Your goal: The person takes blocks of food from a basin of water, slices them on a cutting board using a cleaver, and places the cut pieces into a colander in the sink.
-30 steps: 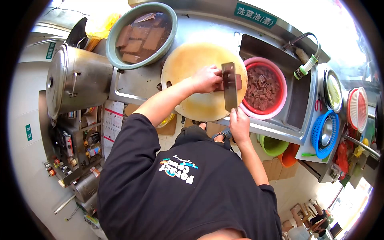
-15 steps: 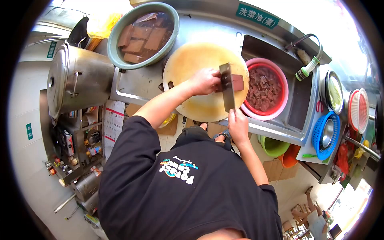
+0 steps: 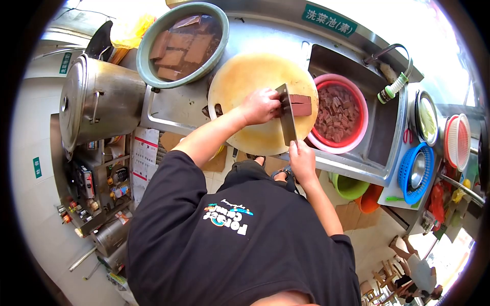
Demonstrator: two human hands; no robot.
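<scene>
My left hand (image 3: 262,106) is curled, its fingertips at the near side of the cleaver's blade and pressing on the end of a dark red-brown block of blood curd (image 3: 301,105). A lengthwise split shows in the curd right of the blade; the part under my fingers is hidden. My right hand (image 3: 302,157) is closed around the handle of the cleaver (image 3: 287,117), whose broad blade stands upright across the block. Beneath them is a round, yellowish chopping board (image 3: 245,76). Right of the board, a pink basin (image 3: 363,118) holds small cut pieces of curd in liquid.
A grey-green basin (image 3: 145,66) with larger curd slabs in water stands at upper left. Beside it is a large steel pot (image 3: 120,97). The sink (image 3: 380,137) has a faucet (image 3: 392,91). Blue baskets (image 3: 407,178) sit at right; a person (image 3: 421,273) is far off at lower right.
The cleaver has shifted slightly left and tilted, and more of the split curd shows to its right. My left hand has edged left a little. The distant person has moved.
</scene>
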